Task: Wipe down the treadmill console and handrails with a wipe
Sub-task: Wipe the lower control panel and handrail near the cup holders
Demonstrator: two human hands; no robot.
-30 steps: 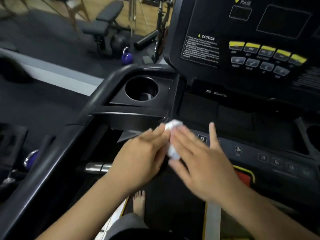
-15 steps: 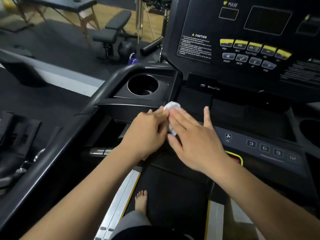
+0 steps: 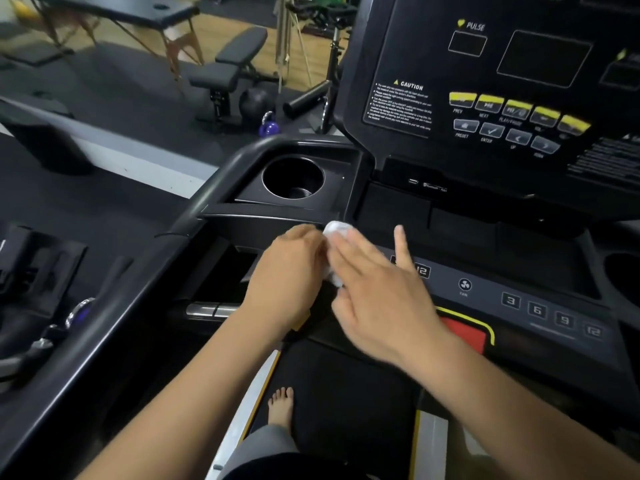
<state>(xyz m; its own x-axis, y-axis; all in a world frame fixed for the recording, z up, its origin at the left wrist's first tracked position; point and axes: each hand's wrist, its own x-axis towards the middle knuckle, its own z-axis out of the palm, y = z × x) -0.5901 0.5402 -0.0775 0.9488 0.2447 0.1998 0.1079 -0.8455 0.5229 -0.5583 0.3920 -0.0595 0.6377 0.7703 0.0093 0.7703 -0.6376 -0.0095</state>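
Both our hands meet at the left end of the treadmill's lower control panel [image 3: 485,296], with the crumpled white wipe [image 3: 337,233] caught between them. Our left hand [image 3: 287,271] has its fingers curled in against the wipe and holds it; the fingertips are hidden from us. Our right hand [image 3: 384,299] is spread wide, with straight fingers laid over the wipe from the right and the little finger [image 3: 400,244] standing apart, pointing away from us. One bit of the wipe shows above the fingers and another lower down, in the gap between the hands. We cannot tell whether the wipe touches the panel beneath, because the hands cover it.

Just beyond the left hand sits the round cup holder [image 3: 292,178]. To that hand's left, the black handrail [image 3: 104,323] runs back toward us. A silver grip bar [image 3: 211,310] shows just left of the left wrist.

To the right of the right hand we see the fan button [image 3: 464,285] and then the number keys [image 3: 536,310]. The red stop button [image 3: 464,336], edged in yellow, lies just beside the right wrist. Beyond the right hand rises the upright console [image 3: 398,46], with its caution label [image 3: 398,105] and a row of yellow keys [image 3: 516,107].

Below our forearms lie the dark belt [image 3: 346,393] and a bare foot [image 3: 281,407]. Well beyond the left hand, a weight bench [image 3: 235,67] and a purple kettlebell [image 3: 268,128] stand on the gym floor.
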